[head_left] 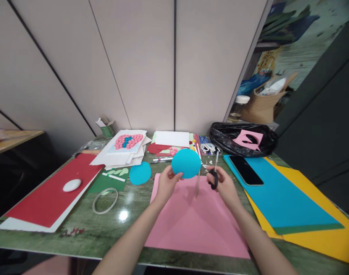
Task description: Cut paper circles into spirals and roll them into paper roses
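Note:
My left hand [166, 184] pinches the lower edge of a blue paper circle [186, 163] and holds it up above a pink paper sheet [191, 217]. My right hand [223, 183] is closed round the black handles of scissors [215, 172], whose blades point up and look closed, just right of the circle. A thin strip of paper [197, 184] hangs below the circle. A second blue circle [140, 173] lies flat on the table to the left.
On the green marble table [77, 225]: a red sheet [52, 191] with a white oval object [71, 185], a tape ring [105, 200], stacked papers [125, 149], markers [163, 159], a phone [246, 170] on blue and yellow sheets [280, 198], a black bag [243, 138].

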### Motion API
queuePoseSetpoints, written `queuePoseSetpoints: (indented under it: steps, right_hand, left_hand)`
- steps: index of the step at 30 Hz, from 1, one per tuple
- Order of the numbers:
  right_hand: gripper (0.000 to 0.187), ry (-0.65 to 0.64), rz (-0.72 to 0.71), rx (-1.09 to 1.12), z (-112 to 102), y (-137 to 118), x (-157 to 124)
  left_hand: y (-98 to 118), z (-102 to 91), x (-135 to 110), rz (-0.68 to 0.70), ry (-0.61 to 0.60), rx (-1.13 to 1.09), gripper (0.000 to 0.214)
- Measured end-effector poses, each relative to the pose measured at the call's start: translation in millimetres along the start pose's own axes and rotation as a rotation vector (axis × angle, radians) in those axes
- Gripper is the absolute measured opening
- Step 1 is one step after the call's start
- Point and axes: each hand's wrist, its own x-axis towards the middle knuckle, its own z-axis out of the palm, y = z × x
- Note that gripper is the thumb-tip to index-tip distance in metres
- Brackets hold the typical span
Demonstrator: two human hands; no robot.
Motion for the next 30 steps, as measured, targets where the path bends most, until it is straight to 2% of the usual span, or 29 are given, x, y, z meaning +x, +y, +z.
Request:
queuePoseSetpoints:
  steps: [6, 10, 30]
  right_hand:
    - [0.034, -0.220, -0.019, -0.045, 14, 2, -10]
    - [0.033, -0.295, -0.016, -0.079, 20, 6, -16]
    - [0.036, -0.307, 0.010, -0.087, 19, -4, -21]
  left_hand:
    - [0, -7.3, 3, 0.074, 0.095, -0.040, 0.022]
    - [-1, -4.9, 1, 0.085, 0.112, -0.047, 0.022]
    - [1, 2.9, -5, 0.072, 0.115, -0.032, 0.021]
